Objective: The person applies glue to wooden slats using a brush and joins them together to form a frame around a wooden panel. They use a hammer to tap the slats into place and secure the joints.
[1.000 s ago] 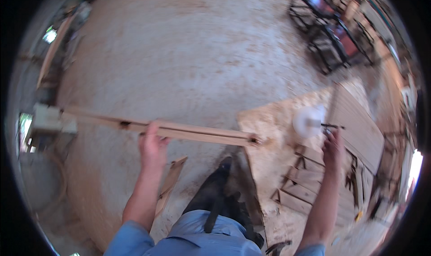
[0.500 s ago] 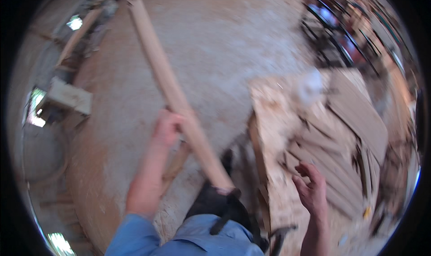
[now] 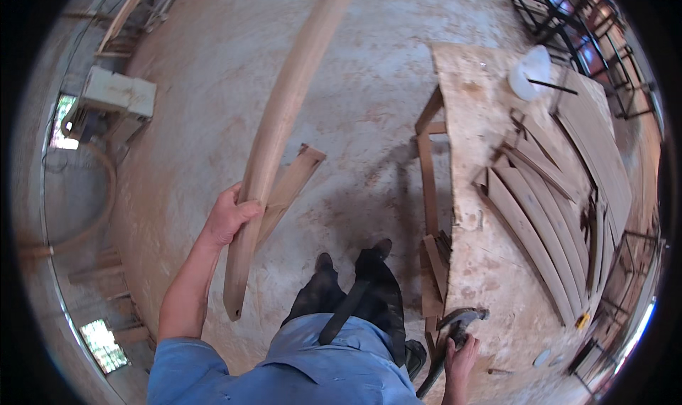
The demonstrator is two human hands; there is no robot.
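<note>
Floor: a pale, dusty workshop floor [image 3: 383, 85]; a white box-shaped machine [image 3: 121, 92] and one curved hose [image 3: 109, 185] stand toward the left wall, black metal frames [image 3: 561, 32] beyond the counter's far edge.
Counter: one rough plywood counter [image 3: 483, 277] at the person's right.
Far edge: one white plastic container [image 3: 527, 74] with one dark stick [image 3: 558, 87] across it.
Right edge: curved wooden slats [image 3: 540, 227], overlapping too closely for a sure count; one small yellow thing [image 3: 582, 321] by their near ends.
Under the left edge: several wood offcuts [image 3: 435, 266].
Long board: one wooden board [image 3: 275, 135], well off the counter's left edge, gripped near its lower end by the left hand [image 3: 233, 217].
Behind it: one shorter wood piece [image 3: 295, 181], partly hidden.
Hammer: one hammer [image 3: 462, 320], its head by the counter's left edge near the front, its handle reaching past that edge.
Right hand: the right hand [image 3: 462, 355] touches the hammer, fingers curled; I cannot tell whether it grips.
</note>
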